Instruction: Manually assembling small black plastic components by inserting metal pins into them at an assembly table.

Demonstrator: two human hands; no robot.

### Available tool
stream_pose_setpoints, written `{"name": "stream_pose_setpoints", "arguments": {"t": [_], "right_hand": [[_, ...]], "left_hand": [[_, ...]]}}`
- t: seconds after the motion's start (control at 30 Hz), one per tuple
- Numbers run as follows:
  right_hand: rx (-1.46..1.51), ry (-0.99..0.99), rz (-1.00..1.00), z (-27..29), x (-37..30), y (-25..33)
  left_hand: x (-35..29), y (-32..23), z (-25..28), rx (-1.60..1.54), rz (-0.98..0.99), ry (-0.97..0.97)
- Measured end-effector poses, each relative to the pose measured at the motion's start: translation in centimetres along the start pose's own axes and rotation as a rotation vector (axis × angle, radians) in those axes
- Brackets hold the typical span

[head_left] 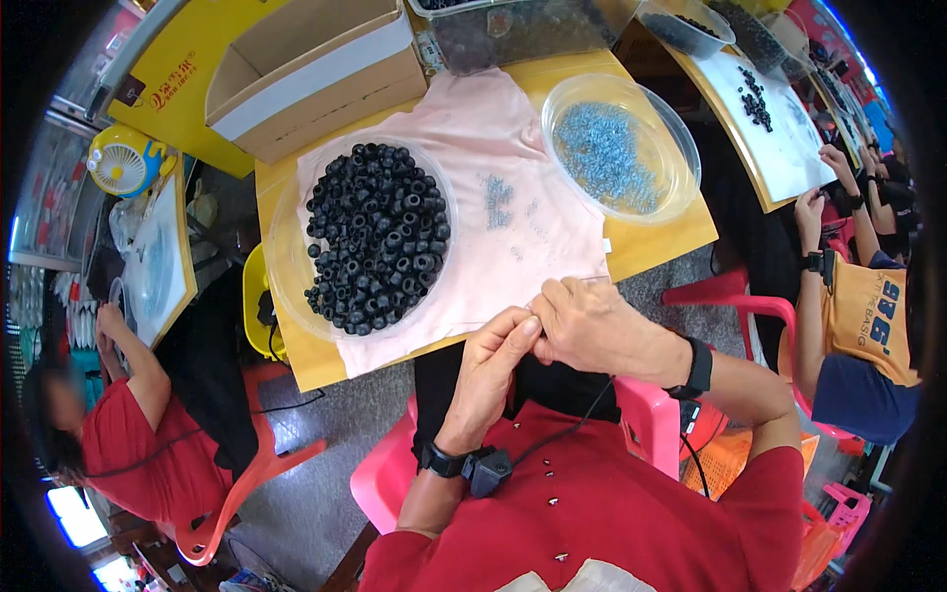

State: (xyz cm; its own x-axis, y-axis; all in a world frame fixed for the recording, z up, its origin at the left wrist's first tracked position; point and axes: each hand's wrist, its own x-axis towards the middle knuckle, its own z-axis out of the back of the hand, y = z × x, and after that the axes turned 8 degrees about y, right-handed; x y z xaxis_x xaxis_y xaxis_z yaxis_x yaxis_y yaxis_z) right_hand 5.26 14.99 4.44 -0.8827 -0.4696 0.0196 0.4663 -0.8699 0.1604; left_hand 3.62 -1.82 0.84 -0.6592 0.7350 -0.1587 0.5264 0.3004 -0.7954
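My left hand (485, 370) and my right hand (590, 324) meet just past the table's near edge, over my lap. Fingers of both are curled and pressed together; whatever lies between them is too small or hidden to name. Beyond them a pale pink cloth (473, 118) covers part of the yellow tabletop (641, 261). On its left side a shallow clear tub (284, 281) is heaped with black beads (380, 237). Another clear round tub (692, 163), farther right, holds tiny light-blue beads (604, 153). A small patch of loose blue beads (497, 200) lies on the cloth between the tubs.
An open cardboard box (326, 74) and a clear plastic bin (523, 35) stand along the far edge. At left, a person in red sits by a table with a small yellow fan (120, 168). Another person at right works at a white-topped table (789, 163).
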Motion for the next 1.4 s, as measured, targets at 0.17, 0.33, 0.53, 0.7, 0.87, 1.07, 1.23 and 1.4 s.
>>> {"name": "stream_pose_setpoints", "arguments": {"t": [0.17,0.33,0.53,0.7,0.87,1.07,1.23,1.4], "right_hand": [[0.097,-0.088,-0.058,1.9,0.5,-0.8],[0.129,-0.336,-0.187,9.3,5.0,-3.5],[0.354,-0.645,-0.521,18.1,12.9,-8.0],[-0.222,-0.678,-0.38,14.0,15.9,-18.9],[-0.03,-0.271,-0.4,13.5,13.0,-13.5],[0.33,-0.329,-0.389,13.0,5.3,-8.1],[0.393,-0.449,-0.277,14.4,1.1,-4.9],[0.377,-0.527,-0.178,15.5,-1.8,-2.4]], "left_hand": [[1.0,-2.4,-0.8,-0.038,0.067,0.027],[2.9,-5.1,-0.6,-0.006,-0.234,0.084],[1.1,-6.7,1.0,0.092,-0.162,0.105],[0.1,-6.7,1.7,0.114,-0.199,0.07],[-1.8,-7.4,3.5,0.498,-0.252,-0.167],[-3.5,-9.0,7.0,0.814,-0.346,-0.567],[-5.1,-9.9,9.6,0.995,-0.468,-0.858],[-4.8,-10.7,9.0,1.128,-0.424,-0.898]]}}
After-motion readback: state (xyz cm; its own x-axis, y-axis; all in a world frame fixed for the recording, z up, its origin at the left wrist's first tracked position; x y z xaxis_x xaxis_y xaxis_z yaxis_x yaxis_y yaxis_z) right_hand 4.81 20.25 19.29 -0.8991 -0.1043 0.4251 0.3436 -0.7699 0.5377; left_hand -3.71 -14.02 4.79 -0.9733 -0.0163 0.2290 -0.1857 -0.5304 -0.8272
